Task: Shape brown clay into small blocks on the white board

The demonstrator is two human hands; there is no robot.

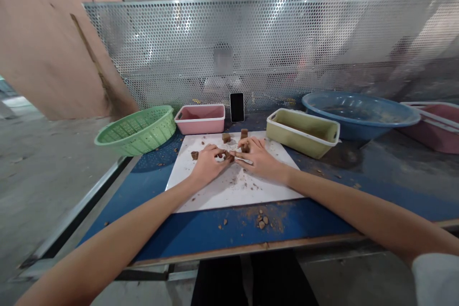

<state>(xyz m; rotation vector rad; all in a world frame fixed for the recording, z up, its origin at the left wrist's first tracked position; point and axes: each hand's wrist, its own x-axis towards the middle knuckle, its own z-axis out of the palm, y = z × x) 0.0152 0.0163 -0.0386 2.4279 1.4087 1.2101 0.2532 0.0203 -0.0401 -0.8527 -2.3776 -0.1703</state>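
Above the white board [208, 195], my left hand [208, 164] and my right hand [261, 160] meet at the fingertips around a small brown clay-like lump [228, 155]. My left thumb and fingers pinch it from the left, and my right fingers press it from the other side. The fingers cover much of the lump. Another brown block [244, 134] stands just behind my right fingers. A squarish brown chunk [226, 138] lies farther back on the board, and a smaller piece [194, 155] sits left of my left hand. Brown crumbs are scattered over the board.
A green basket [138, 131], pink bin [201, 119], upright phone [237, 107], yellow-green bin [303, 134] and blue basin [358, 114] line the table's back. Behind them rises a perforated metal panel [265, 52]. Pebbles [263, 222] lie near the front edge.
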